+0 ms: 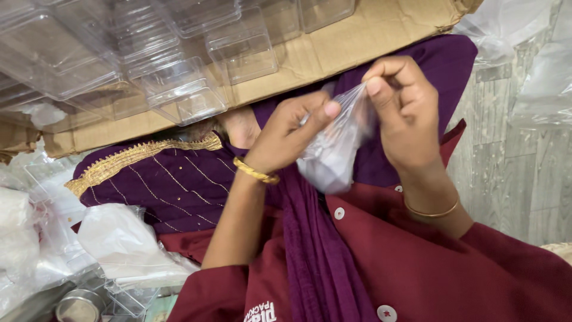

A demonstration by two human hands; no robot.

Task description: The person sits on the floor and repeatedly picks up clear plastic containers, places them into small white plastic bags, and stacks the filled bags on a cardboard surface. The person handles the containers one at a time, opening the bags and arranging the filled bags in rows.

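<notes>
Both my hands hold a small clear plastic bag (331, 154) with something pale inside, above my lap. My left hand (289, 132) pinches the bag's upper left edge between thumb and fingers. My right hand (405, 104) grips the bag's top right edge, fingers curled. Each wrist carries a gold bangle. Below the bag lie my maroon jacket (411, 262) and a purple scarf (316, 250).
A flattened cardboard sheet (333, 53) across the top carries several clear plastic boxes (179, 89). Purple cloth with gold trim (149, 173) covers my knee. White plastic bags (125, 244) and a small metal tin (77, 307) lie at lower left. Grey floor (518, 173) and more plastic bags sit at right.
</notes>
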